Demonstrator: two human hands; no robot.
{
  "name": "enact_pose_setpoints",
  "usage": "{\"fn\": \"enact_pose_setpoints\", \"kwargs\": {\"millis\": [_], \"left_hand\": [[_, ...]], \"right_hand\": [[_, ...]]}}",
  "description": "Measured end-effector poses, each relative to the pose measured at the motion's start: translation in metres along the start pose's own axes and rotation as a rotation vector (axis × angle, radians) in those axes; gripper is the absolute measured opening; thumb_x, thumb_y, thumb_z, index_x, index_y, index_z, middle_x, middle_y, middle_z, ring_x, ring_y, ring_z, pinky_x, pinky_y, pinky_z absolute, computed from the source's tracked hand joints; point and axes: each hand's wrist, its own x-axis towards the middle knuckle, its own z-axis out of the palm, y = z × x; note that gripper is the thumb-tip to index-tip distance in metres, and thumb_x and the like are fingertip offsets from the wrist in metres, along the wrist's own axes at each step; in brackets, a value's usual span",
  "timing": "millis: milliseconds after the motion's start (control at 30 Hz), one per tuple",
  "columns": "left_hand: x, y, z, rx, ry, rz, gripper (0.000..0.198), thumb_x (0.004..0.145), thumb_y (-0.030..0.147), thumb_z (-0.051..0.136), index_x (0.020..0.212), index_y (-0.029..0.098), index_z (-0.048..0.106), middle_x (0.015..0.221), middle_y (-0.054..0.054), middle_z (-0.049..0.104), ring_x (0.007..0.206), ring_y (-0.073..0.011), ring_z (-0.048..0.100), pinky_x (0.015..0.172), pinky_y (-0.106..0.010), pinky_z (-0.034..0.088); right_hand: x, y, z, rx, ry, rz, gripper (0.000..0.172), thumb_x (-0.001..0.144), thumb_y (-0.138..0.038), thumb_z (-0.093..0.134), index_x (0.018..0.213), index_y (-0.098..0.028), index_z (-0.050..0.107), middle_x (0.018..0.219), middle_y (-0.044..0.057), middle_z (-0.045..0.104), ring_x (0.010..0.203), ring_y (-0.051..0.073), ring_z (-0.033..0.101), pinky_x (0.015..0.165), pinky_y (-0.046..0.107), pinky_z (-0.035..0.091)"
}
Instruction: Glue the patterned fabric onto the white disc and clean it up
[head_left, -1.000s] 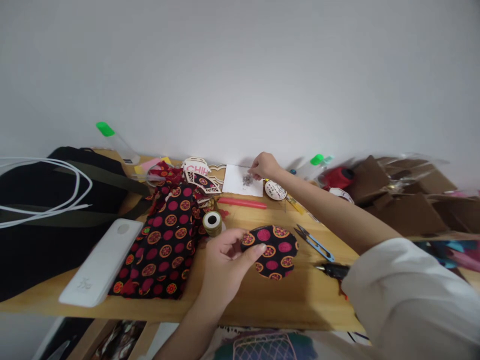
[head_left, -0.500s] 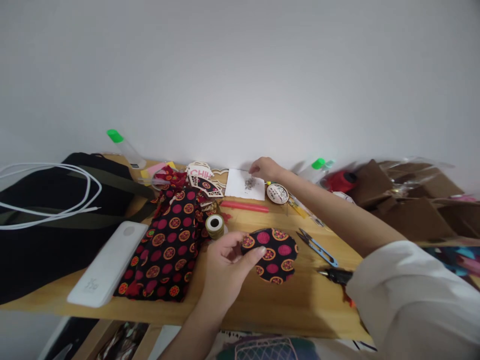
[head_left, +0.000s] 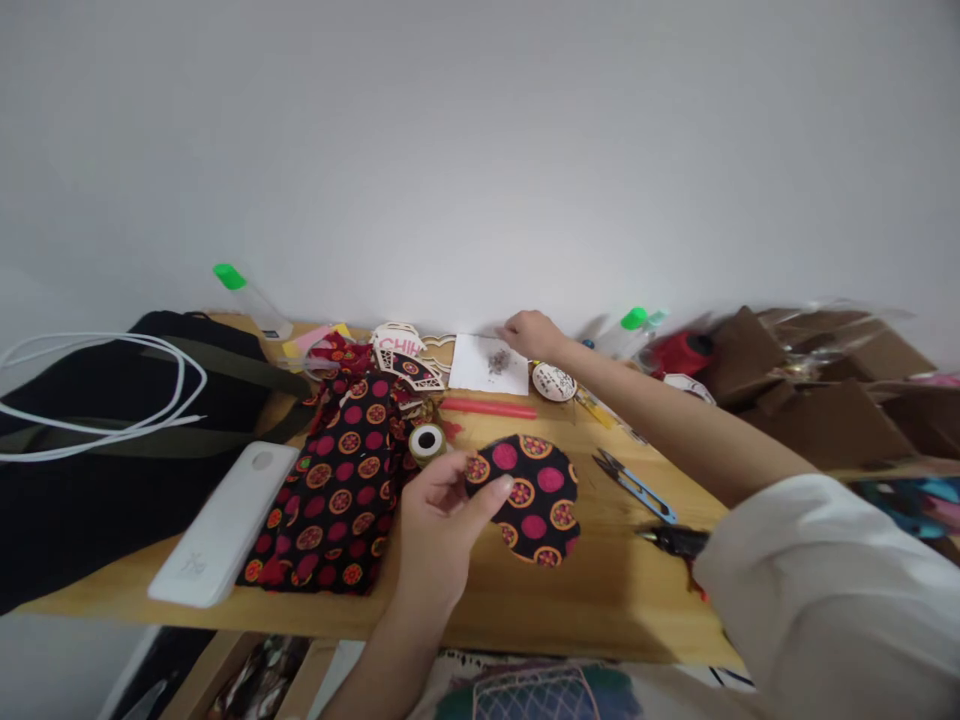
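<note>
Far left on the wooden surface (head_left: 600, 600): black bag (head_left: 90, 470) with a white cable (head_left: 112, 400) looped over it, then a white power bank (head_left: 225, 525) and a heap of dotted fabric (head_left: 337, 490), a spool of thread (head_left: 427, 441) just beside it. Left hand (head_left: 439, 520) pinched shut on the edge of a heart-shaped fabric piece (head_left: 532, 495), thumb on top, the piece lying flat near the front edge. Judged best kept pressed flat and steady there, grip light at the rim so the cloth does not bunch. Further back, right hand (head_left: 529, 335) reaching to the white paper (head_left: 491, 364) with its small grey heap, fingers curled down beside it; impossible to tell whether anything is held. Thread snips (head_left: 634, 487) and dark pliers (head_left: 675, 541) to the right, brown cardboard (head_left: 817, 400) beyond. Grey heap too small to identify; right fingertips hidden; sleeve (head_left: 825, 590) covering the near right corner
</note>
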Motion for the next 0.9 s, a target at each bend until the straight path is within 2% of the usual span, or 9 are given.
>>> {"fn": "enact_pose_setpoints", "kwargs": {"millis": [233,400,533,633,733,767,833,900], "left_hand": [[0.0,0.002,0.007,-0.164,0.087,-0.039,0.021,0.053,0.022,0.084,0.069,0.017,0.072,0.067,0.0,0.071,0.06,-0.0081,0.061,0.062,-0.017,0.051],[-0.001,0.003,0.013,-0.232,0.126,-0.042,0.023,0.051,0.022,0.085,0.068,0.018,0.072,0.069,0.001,0.072,0.062,-0.0081,0.062,0.064,-0.018,0.051],[0.001,0.003,0.017,-0.252,0.146,-0.048,0.024,0.051,0.022,0.085,0.07,0.017,0.072,0.07,0.0,0.072,0.063,-0.0079,0.063,0.064,-0.017,0.051],[0.001,0.003,0.019,-0.259,0.157,-0.055,0.025,0.051,0.022,0.086,0.071,0.017,0.072,0.071,0.0,0.072,0.065,-0.0083,0.063,0.066,-0.018,0.051],[0.001,0.003,0.022,-0.258,0.16,-0.043,0.027,0.052,0.024,0.086,0.074,0.017,0.072,0.073,0.0,0.072,0.066,-0.0086,0.063,0.067,-0.019,0.051],[0.001,0.002,0.023,-0.259,0.164,-0.032,0.027,0.053,0.025,0.086,0.074,0.017,0.072,0.073,0.0,0.072,0.067,-0.0086,0.064,0.067,-0.019,0.052],[0.002,0.001,0.026,-0.265,0.174,-0.002,0.026,0.054,0.025,0.086,0.074,0.017,0.072,0.072,0.0,0.072,0.066,-0.008,0.063,0.067,-0.018,0.052],[0.004,0.0,0.029,-0.274,0.177,0.038,0.024,0.055,0.024,0.085,0.072,0.017,0.071,0.071,0.001,0.072,0.066,-0.0074,0.064,0.067,-0.017,0.052]], "right_hand": [[-0.013,0.006,0.004,-0.016,0.005,-0.048,0.034,0.089,-0.033,0.054,0.12,-0.016,0.054,0.12,0.009,0.057,0.101,0.02,0.059,0.085,0.042,0.051],[-0.021,0.004,0.005,-0.056,0.011,0.003,0.031,0.089,-0.034,0.055,0.114,-0.015,0.057,0.115,0.008,0.06,0.1,0.019,0.06,0.085,0.041,0.05],[-0.027,0.002,0.004,-0.008,0.082,0.019,0.026,0.09,-0.033,0.052,0.101,-0.011,0.062,0.106,0.011,0.063,0.098,0.021,0.06,0.087,0.043,0.048],[-0.035,0.002,-0.005,0.106,0.142,-0.011,0.028,0.093,-0.022,0.04,0.092,-0.008,0.064,0.094,0.017,0.066,0.092,0.023,0.061,0.083,0.04,0.046],[-0.055,0.0,-0.027,0.275,0.133,-0.095,0.03,0.088,-0.009,0.037,0.11,-0.012,0.057,0.088,0.009,0.068,0.074,0.014,0.061,0.069,0.028,0.047],[-0.065,-0.002,-0.036,0.327,0.109,-0.125,0.03,0.087,-0.009,0.038,0.11,-0.013,0.057,0.086,0.007,0.068,0.068,0.012,0.059,0.063,0.025,0.046],[-0.091,-0.006,-0.051,0.44,0.047,-0.205,0.021,0.087,-0.014,0.043,0.097,-0.016,0.062,0.081,0.003,0.066,0.063,0.008,0.056,0.06,0.021,0.045],[-0.119,-0.009,-0.061,0.787,-0.119,-0.331,0.017,0.087,-0.027,0.051,0.088,-0.017,0.065,0.074,0.002,0.064,0.06,0.008,0.053,0.057,0.022,0.044]]}}
